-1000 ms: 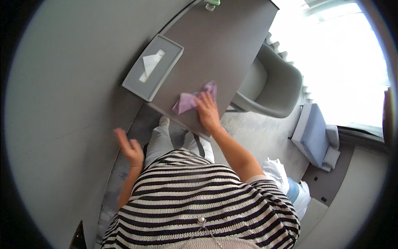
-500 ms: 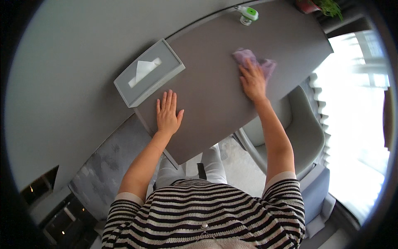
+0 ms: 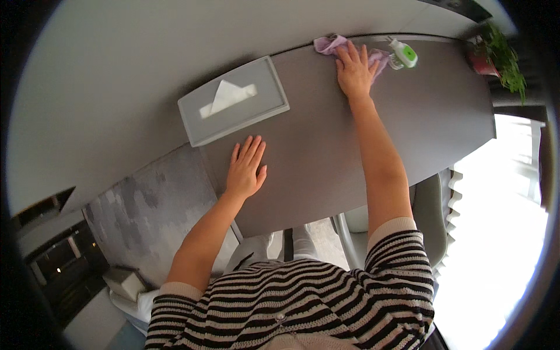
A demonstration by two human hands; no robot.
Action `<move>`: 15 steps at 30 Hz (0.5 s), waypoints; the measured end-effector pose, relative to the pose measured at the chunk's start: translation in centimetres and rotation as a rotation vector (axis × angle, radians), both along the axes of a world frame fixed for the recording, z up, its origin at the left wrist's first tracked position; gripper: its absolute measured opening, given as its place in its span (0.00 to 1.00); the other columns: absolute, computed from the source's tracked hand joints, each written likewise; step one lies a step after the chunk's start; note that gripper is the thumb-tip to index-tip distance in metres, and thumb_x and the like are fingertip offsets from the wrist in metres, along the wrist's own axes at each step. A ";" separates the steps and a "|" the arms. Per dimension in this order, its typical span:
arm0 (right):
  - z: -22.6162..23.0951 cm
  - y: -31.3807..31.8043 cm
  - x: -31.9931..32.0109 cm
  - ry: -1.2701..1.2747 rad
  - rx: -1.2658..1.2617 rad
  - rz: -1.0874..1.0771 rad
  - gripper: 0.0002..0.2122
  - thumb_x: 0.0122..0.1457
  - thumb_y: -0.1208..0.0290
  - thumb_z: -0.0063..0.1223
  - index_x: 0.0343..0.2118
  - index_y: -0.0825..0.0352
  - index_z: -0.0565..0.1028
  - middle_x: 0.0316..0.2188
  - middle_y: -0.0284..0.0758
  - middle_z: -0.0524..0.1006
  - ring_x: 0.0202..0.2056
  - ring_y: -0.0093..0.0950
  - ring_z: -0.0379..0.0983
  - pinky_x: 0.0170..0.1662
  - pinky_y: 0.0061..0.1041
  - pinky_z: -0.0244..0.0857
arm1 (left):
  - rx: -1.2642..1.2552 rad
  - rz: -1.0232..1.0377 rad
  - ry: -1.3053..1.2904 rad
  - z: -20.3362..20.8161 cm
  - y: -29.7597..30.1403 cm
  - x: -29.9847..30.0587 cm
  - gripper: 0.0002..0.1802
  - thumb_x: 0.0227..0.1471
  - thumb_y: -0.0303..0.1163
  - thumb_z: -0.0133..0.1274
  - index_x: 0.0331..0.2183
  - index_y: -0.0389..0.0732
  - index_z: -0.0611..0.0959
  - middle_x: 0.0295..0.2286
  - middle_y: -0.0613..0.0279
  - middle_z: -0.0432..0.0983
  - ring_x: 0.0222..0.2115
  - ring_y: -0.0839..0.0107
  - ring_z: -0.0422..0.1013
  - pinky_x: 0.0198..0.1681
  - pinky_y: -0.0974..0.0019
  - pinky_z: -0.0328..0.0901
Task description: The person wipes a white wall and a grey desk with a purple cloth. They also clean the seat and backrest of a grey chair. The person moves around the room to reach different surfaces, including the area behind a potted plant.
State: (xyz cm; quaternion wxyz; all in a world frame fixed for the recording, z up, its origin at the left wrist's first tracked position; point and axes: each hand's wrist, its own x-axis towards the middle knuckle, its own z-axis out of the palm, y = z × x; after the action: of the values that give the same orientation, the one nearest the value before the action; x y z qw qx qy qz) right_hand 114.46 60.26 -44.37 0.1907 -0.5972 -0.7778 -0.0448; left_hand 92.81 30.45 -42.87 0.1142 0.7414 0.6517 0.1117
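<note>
My right hand (image 3: pixel 354 74) presses on a thin purple cloth (image 3: pixel 329 45) by the far edge of the dark grey desk (image 3: pixel 303 157). Its fingers are stretched over the cloth, which shows on both sides of them. Just right of the cloth lies a small white-and-green plug-in device (image 3: pixel 403 53) with a clear lower part, close to the cloth's edge. Nearer to me, my left hand (image 3: pixel 246 169) rests flat on the desktop, holding nothing, fingers extended. A grey tissue box (image 3: pixel 245 119), a white tissue sticking out of its slot, stands beyond my left hand.
The wall (image 3: pixel 146 64) runs along the desk's far side. A potted green plant (image 3: pixel 503 58) stands at the far right corner. A grey chair (image 3: pixel 427 210) is tucked by the near right edge, beside a bright curtained window (image 3: pixel 496 233).
My right hand has carried the cloth away from me to the wall-side edge, next to the plug-in device. My left hand stays flat on the desk. The whole view has turned somewhat.
</note>
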 end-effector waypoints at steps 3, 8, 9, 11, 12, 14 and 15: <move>-0.4 -4.0 0.2 0.025 -0.056 0.108 0.18 0.57 0.63 0.47 0.52 0.50 0.68 0.60 0.28 0.59 0.61 0.40 0.52 0.58 0.61 0.40 | 0.025 0.019 -0.026 -0.1 -0.1 0.1 0.34 0.49 0.35 0.52 0.57 0.39 0.62 0.59 0.56 0.53 0.60 0.58 0.49 0.62 0.50 0.45; 0.5 -20.2 0.1 -0.007 -0.233 0.140 0.25 0.54 0.70 0.46 0.57 0.50 0.63 0.62 0.27 0.56 0.62 0.38 0.49 0.60 0.59 0.38 | 0.121 0.056 -0.209 -0.7 -0.2 -0.3 0.34 0.51 0.35 0.50 0.57 0.37 0.61 0.59 0.53 0.53 0.61 0.56 0.49 0.62 0.52 0.44; 0.5 -23.6 -0.7 -0.063 -0.282 0.173 0.26 0.52 0.70 0.47 0.57 0.50 0.63 0.62 0.28 0.55 0.63 0.36 0.49 0.60 0.59 0.37 | 0.148 0.059 -0.252 -0.9 -0.3 -0.4 0.33 0.51 0.34 0.49 0.57 0.37 0.61 0.59 0.53 0.53 0.61 0.56 0.48 0.62 0.52 0.44; 0.9 -29.9 -3.1 0.027 -0.312 0.338 0.27 0.50 0.70 0.48 0.57 0.53 0.63 0.61 0.29 0.57 0.63 0.35 0.48 0.60 0.58 0.36 | 0.277 0.090 -0.411 -1.5 -0.3 -0.9 0.32 0.51 0.34 0.49 0.57 0.37 0.61 0.58 0.50 0.55 0.59 0.52 0.51 0.61 0.53 0.47; 1.2 -32.5 -4.4 0.006 -0.349 0.406 0.26 0.50 0.70 0.48 0.56 0.53 0.64 0.61 0.30 0.57 0.63 0.35 0.49 0.60 0.58 0.36 | 0.316 0.098 -0.498 -1.8 -0.3 -1.1 0.32 0.51 0.34 0.49 0.57 0.37 0.62 0.57 0.49 0.56 0.59 0.51 0.52 0.61 0.53 0.48; 2.0 -36.7 -6.7 -0.029 -0.564 0.530 0.26 0.50 0.67 0.48 0.56 0.52 0.65 0.60 0.32 0.59 0.63 0.32 0.48 0.60 0.58 0.35 | 0.381 0.108 -0.550 -2.2 -0.4 -1.5 0.30 0.52 0.32 0.47 0.56 0.37 0.62 0.56 0.48 0.57 0.58 0.49 0.54 0.61 0.54 0.49; 2.1 -37.7 -7.1 0.020 -0.610 0.552 0.26 0.51 0.66 0.47 0.57 0.52 0.64 0.59 0.31 0.60 0.62 0.33 0.50 0.61 0.56 0.36 | 0.354 0.111 -0.546 -2.4 -0.4 -1.6 0.29 0.53 0.32 0.47 0.56 0.37 0.63 0.56 0.48 0.58 0.58 0.50 0.54 0.60 0.55 0.49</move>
State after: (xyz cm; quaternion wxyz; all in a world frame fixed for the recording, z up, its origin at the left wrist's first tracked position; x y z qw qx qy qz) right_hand 107.41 22.58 -42.31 0.0174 -0.3954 -0.8847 0.2464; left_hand 91.21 30.10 -45.25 0.1480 0.6557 0.6070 0.4239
